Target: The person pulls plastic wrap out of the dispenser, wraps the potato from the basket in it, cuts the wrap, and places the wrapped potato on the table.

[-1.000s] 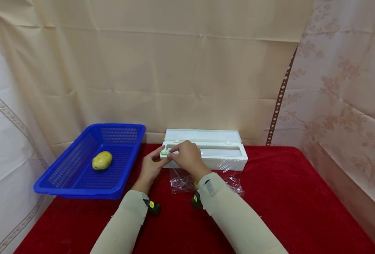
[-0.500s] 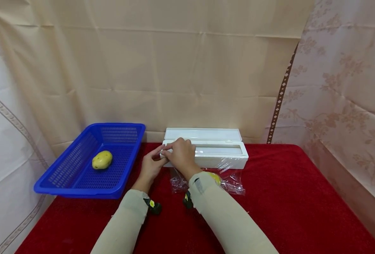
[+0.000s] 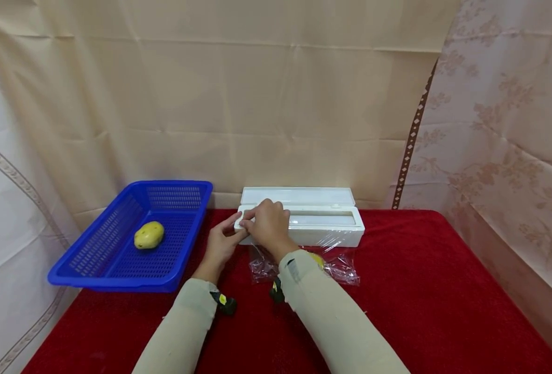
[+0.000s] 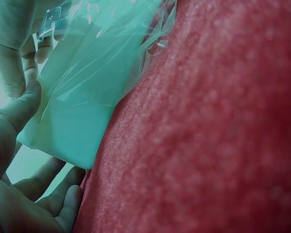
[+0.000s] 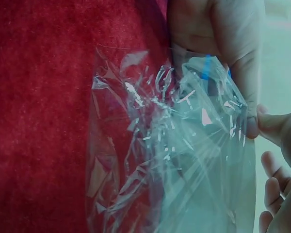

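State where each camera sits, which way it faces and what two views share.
Head: worn on the head, facing forward and down at the white box, blue basket and red cloth; left hand, right hand and both sleeves show.
Left wrist: on that wrist, facing the box's left end; parts of both hands show at the left.
Right wrist: on that wrist, facing clear film over the box; the left hand shows at the top, the right at the right edge.
Shared: both wrist views show film, box and cloth.

Pale grey-green sleeves [image 3: 175, 330] meet small black wrist units [image 3: 229, 306] at the cuffs [image 3: 200, 295], seemingly marked with yellow.
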Motion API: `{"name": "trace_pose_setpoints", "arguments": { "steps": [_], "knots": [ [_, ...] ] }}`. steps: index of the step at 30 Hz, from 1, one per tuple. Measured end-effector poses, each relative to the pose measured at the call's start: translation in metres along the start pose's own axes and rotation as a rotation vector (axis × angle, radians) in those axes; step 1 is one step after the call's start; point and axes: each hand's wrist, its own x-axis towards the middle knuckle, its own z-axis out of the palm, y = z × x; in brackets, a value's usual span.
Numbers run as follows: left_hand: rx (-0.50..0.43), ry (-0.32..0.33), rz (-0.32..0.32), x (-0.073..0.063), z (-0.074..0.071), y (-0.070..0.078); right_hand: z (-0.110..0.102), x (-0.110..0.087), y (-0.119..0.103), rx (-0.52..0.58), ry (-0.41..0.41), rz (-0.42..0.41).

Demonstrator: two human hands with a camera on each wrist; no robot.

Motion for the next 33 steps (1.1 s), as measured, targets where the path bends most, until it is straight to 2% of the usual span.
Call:
{"name": "trace_pose_setpoints", "arguments": {
  "steps": [12,17,33],
  "knots": [
    [0.010,-0.008,0.033,-0.001,-0.003,0.000,-0.008,0.000,0.003,-0.060,-0.038,-0.025],
    [0.024,-0.022,0.023,0.000,-0.002,-0.001,-0.009,-0.001,0.008,-0.071,-0.032,-0.025],
    [0.027,-0.010,0.021,0.000,0.000,0.000,-0.019,-0.008,0.032,-0.107,-0.021,-0.058]
  ]
}}
